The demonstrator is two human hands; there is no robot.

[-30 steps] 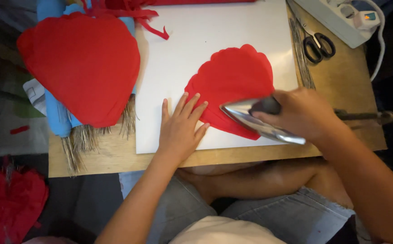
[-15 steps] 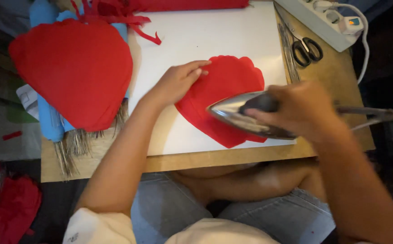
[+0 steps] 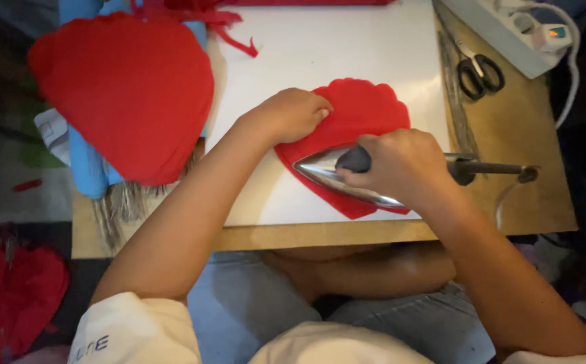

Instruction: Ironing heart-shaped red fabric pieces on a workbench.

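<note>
A red scalloped fabric piece [image 3: 367,111] lies flat on a white board [image 3: 347,47] on a low wooden table [image 3: 529,202]. My right hand [image 3: 401,165] grips the dark handle of a small metal iron [image 3: 337,175], whose pointed sole rests on the fabric's lower half. My left hand [image 3: 293,114] presses down on the fabric's left edge with curled fingers, just above the iron's tip.
A large red fabric shape [image 3: 124,94] lies over blue rolls [image 3: 87,165] at the table's left. Black scissors [image 3: 478,71] and a white power strip [image 3: 508,34] sit at the far right. The iron's cord [image 3: 502,168] runs right. More red fabric [image 3: 13,296] lies on the floor.
My left hand moved from the fabric's lower left up to its upper left edge and curled. The iron shifted slightly left along the fabric.
</note>
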